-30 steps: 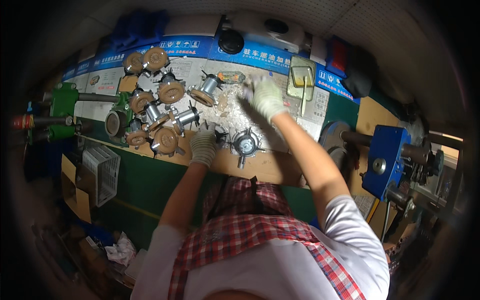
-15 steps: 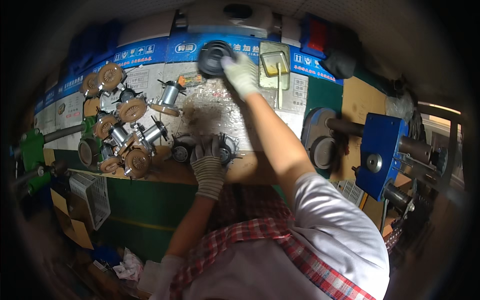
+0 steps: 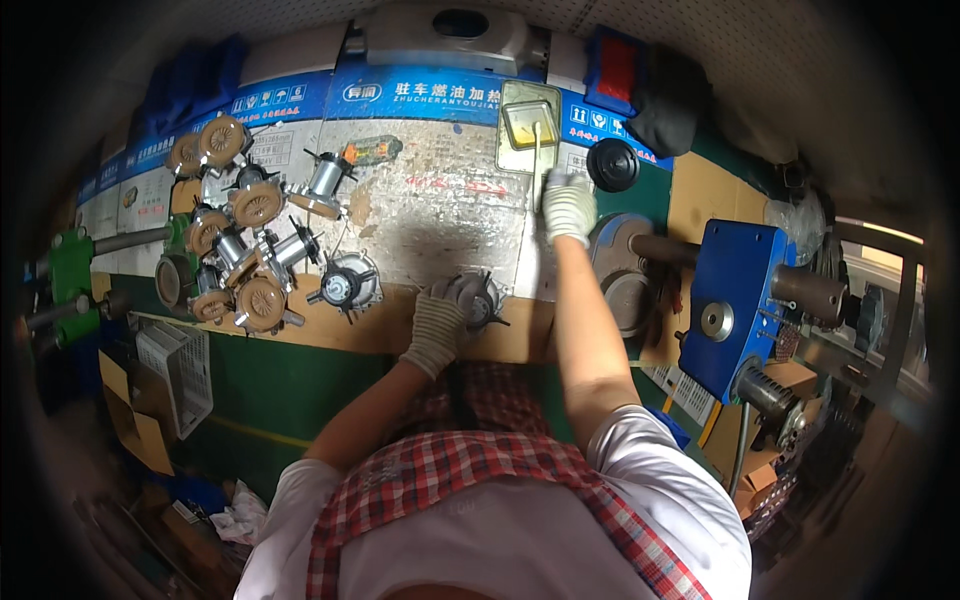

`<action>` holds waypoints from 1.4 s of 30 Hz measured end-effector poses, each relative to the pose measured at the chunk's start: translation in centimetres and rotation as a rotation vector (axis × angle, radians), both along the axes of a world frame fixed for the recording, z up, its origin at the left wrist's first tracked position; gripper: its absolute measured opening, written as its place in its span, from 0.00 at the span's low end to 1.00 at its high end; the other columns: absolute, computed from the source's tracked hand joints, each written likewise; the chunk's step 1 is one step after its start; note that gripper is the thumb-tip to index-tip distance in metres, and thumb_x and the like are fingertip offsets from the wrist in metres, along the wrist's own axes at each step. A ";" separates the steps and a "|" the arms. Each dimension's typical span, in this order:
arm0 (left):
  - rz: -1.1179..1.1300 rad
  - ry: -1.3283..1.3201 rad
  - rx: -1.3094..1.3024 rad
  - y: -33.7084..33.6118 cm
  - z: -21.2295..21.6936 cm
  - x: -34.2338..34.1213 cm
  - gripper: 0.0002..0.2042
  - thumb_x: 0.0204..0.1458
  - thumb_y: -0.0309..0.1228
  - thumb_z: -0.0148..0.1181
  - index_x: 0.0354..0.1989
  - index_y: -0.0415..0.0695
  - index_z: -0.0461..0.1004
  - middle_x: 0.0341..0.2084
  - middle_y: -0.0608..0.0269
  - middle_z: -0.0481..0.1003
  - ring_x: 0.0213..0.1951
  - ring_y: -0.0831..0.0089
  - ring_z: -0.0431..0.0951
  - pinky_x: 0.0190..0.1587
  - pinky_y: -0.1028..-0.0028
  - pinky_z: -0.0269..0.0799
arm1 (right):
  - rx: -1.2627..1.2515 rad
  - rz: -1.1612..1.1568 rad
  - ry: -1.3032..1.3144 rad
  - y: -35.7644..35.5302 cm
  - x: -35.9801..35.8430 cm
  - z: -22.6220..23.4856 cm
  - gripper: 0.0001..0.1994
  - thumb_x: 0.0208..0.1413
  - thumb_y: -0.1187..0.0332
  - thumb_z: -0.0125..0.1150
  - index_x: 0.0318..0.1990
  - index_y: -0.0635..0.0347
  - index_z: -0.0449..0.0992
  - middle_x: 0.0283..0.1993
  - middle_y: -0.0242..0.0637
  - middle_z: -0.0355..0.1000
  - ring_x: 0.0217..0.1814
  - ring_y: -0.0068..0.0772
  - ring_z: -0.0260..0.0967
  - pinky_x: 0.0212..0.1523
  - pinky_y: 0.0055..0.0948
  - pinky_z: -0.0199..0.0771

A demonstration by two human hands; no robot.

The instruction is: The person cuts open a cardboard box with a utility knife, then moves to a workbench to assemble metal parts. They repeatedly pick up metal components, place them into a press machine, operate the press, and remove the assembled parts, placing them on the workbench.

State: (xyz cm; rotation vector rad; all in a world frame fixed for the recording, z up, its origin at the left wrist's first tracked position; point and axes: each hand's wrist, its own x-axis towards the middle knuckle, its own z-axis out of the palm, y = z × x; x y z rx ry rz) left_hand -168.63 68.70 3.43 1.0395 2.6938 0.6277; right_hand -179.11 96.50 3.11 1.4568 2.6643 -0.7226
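Observation:
My left hand point(image 3: 443, 318), in a striped knit glove, is closed around the side of a round grey motor housing point(image 3: 487, 300) with dark prongs, at the bench's front edge. The fingers hide part of it. My right hand point(image 3: 570, 210), also gloved, is stretched forward beside the pale handle of a brush point(image 3: 538, 170), fingers partly bent and apart. That brush leans on a small square dish of yellowish liquid point(image 3: 515, 128) inside a larger tray point(image 3: 508, 160). Just beyond my right hand lies a black ring-shaped disc point(image 3: 613, 165). A second grey housing point(image 3: 350, 286) lies left of my left hand.
Several silver motors with brown finned wheels point(image 3: 262, 302) cluster on the left. A green clamp device point(image 3: 72, 270) is at far left, a blue machine block point(image 3: 730, 310) at right. A grey metal casing point(image 3: 440, 38) stands at the back of the cardboard-covered bench point(image 3: 400, 215).
The black disc has gone from the back middle to the right of the tray, and my right hand has let go of it. My left hand has shifted to the right-hand housing, uncovering the other.

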 end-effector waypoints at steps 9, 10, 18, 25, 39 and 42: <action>0.255 0.041 0.023 -6.9 -3.0 3.7 0.49 0.30 0.52 0.73 0.63 0.38 0.63 0.57 0.43 0.67 0.60 0.43 0.65 0.66 0.47 0.57 | 0.113 0.273 0.122 -0.1 -2.5 -2.1 0.17 0.62 0.59 0.55 0.48 0.65 0.74 0.42 0.57 0.77 0.45 0.59 0.76 0.47 0.51 0.75; 0.230 0.036 0.016 -6.1 -2.6 3.2 0.49 0.30 0.51 0.73 0.63 0.38 0.63 0.58 0.43 0.66 0.61 0.43 0.64 0.66 0.46 0.56 | 0.105 0.314 0.152 0.0 -3.0 -2.0 0.16 0.61 0.61 0.55 0.48 0.65 0.74 0.42 0.58 0.77 0.45 0.59 0.76 0.47 0.51 0.75; -0.040 -0.017 -0.046 -0.6 -5.2 -1.4 0.44 0.30 0.48 0.71 0.64 0.55 0.69 0.66 0.44 0.62 0.70 0.42 0.55 0.72 0.44 0.45 | 0.019 0.615 -0.041 2.2 -7.0 -1.4 0.18 0.62 0.70 0.45 0.56 0.59 0.75 0.48 0.59 0.77 0.52 0.60 0.75 0.53 0.50 0.74; 0.138 -0.329 -0.044 0.6 -1.4 -2.0 0.38 0.35 0.54 0.75 0.57 0.49 0.76 0.60 0.56 0.72 0.64 0.53 0.67 0.69 0.54 0.57 | -0.007 0.471 -0.016 0.8 -5.3 5.6 0.18 0.63 0.66 0.49 0.58 0.50 0.76 0.49 0.54 0.78 0.53 0.57 0.76 0.55 0.47 0.75; 0.082 -1.011 0.124 -2.6 13.3 -9.6 0.22 0.43 0.47 0.75 0.42 0.46 0.81 0.32 0.64 0.81 0.37 0.72 0.78 0.45 0.67 0.74 | 0.257 1.160 0.108 -7.7 10.0 18.6 0.19 0.56 0.68 0.61 0.56 0.42 0.78 0.38 0.39 0.76 0.43 0.45 0.75 0.42 0.42 0.75; 0.077 -1.056 0.146 -2.9 12.6 -10.3 0.21 0.43 0.47 0.75 0.40 0.47 0.81 0.31 0.64 0.81 0.35 0.72 0.77 0.44 0.67 0.73 | 0.408 1.115 0.194 -7.7 9.0 17.3 0.21 0.55 0.69 0.61 0.57 0.40 0.77 0.35 0.41 0.75 0.40 0.47 0.75 0.39 0.45 0.75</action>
